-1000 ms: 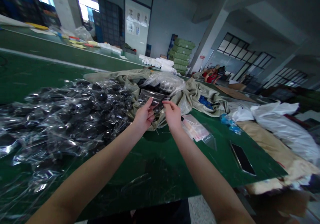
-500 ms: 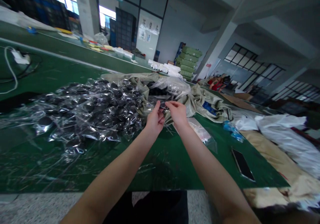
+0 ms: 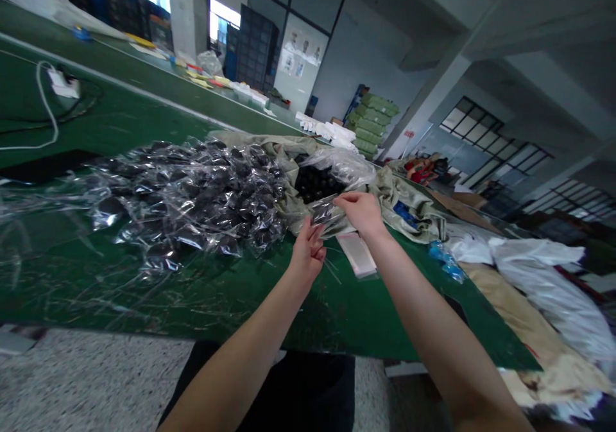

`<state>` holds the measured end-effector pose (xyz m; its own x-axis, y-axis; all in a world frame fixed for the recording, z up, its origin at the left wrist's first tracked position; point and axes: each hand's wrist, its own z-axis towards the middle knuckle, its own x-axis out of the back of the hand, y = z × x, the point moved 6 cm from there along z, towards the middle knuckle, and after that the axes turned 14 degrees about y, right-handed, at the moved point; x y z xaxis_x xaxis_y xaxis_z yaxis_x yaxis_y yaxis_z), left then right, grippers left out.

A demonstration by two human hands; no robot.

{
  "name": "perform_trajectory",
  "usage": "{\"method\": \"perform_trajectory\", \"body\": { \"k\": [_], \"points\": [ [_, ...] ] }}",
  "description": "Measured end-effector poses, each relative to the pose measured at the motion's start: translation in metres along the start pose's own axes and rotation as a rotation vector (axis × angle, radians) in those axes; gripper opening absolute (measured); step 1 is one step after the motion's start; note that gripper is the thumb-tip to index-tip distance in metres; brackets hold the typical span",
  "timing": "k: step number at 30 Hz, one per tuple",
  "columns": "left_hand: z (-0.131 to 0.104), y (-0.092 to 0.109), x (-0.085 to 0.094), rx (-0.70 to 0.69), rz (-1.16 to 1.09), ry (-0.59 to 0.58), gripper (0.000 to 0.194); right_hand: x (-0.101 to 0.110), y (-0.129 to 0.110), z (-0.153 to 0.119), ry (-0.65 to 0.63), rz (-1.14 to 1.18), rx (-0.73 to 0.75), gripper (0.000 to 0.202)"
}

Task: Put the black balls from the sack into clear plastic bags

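Note:
A clear plastic bag (image 3: 323,211) is stretched between my hands, with something dark showing in or behind it. My left hand (image 3: 308,249) pinches its lower left end. At its upper right end, my right hand (image 3: 360,210) grips the film between thumb and fingers. Just beyond lies an open fabric sack (image 3: 289,169) with many small round black pieces (image 3: 317,181) inside. To the left spreads a heap of black pieces wrapped in clear film (image 3: 206,201). Below my right hand, a stack of flat clear bags (image 3: 357,255) rests on the green table (image 3: 250,297).
A dark phone (image 3: 455,309) is partly hidden by my right forearm. Blue plastic film (image 3: 446,262) and white sacks (image 3: 539,259) lie to the right. At the left are a white power strip (image 3: 62,84) with its cable and a flat black object (image 3: 48,165).
My hands have moved apart, my right hand up and to the right, spreading the clear bag between them. The view has shifted, and the black pieces in the sack now show more plainly.

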<state>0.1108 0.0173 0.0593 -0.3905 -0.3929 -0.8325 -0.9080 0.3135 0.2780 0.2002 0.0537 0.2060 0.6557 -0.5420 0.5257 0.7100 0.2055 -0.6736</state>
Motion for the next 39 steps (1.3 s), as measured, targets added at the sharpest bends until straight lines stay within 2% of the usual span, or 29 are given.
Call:
{"method": "perform_trajectory", "body": {
  "k": [2, 4, 5, 6, 8, 10, 13, 16, 20, 23, 26, 29, 33, 35, 39],
  "points": [
    [-0.003, 0.009, 0.022, -0.099, 0.041, 0.123, 0.04, 0.005, -0.004, 0.002, -0.054, -0.02, 0.044, 0.012],
    [-0.008, 0.03, 0.038, -0.329, 0.124, 0.232, 0.037, 0.009, -0.006, 0.002, -0.122, -0.043, 0.113, 0.011],
    [-0.01, 0.043, 0.041, -0.476, 0.193, 0.251, 0.036, 0.01, -0.006, 0.001, -0.157, -0.049, 0.158, 0.011],
    [-0.012, 0.056, 0.037, -0.62, 0.284, 0.231, 0.035, 0.01, -0.006, -0.001, -0.195, -0.053, 0.203, 0.011],
    [-0.012, 0.076, 0.018, -0.828, 0.505, 0.108, 0.03, 0.008, -0.002, -0.006, -0.267, -0.045, 0.263, 0.011],
    [-0.006, 0.086, -0.008, -0.894, 0.733, -0.073, 0.024, 0.006, 0.004, -0.012, -0.341, -0.014, 0.282, 0.012],
    [0.006, 0.082, -0.036, -0.782, 1.009, -0.368, 0.021, 0.004, 0.009, -0.022, -0.446, 0.039, 0.312, 0.013],
    [0.015, 0.065, -0.039, -0.582, 1.191, -0.52, 0.025, 0.004, 0.017, -0.031, -0.525, 0.07, 0.334, 0.013],
    [0.026, 0.042, -0.023, -0.447, 1.244, -0.523, 0.021, 0.002, 0.038, -0.04, -0.592, 0.096, 0.305, 0.015],
    [0.039, 0.03, -0.014, -0.461, 1.256, -0.487, 0.015, 0.001, 0.059, -0.042, -0.575, 0.114, 0.276, 0.017],
    [0.047, 0.025, -0.012, -0.539, 1.27, -0.486, 0.013, 0.0, 0.073, -0.043, -0.546, 0.116, 0.258, 0.016],
    [0.047, 0.024, -0.015, -0.591, 1.277, -0.541, 0.016, -0.001, 0.078, -0.042, -0.523, 0.14, 0.256, 0.016],
    [0.043, 0.021, -0.015, -0.594, 1.309, -0.599, 0.023, -0.002, 0.079, -0.041, -0.514, 0.155, 0.275, 0.02],
    [0.044, 0.02, -0.014, -0.629, 1.327, -0.583, 0.024, -0.003, 0.079, -0.042, -0.513, 0.155, 0.305, 0.023],
    [0.052, 0.019, -0.011, -0.665, 1.309, -0.478, 0.016, -0.003, 0.08, -0.045, -0.499, 0.154, 0.333, 0.025]
  ]
}}
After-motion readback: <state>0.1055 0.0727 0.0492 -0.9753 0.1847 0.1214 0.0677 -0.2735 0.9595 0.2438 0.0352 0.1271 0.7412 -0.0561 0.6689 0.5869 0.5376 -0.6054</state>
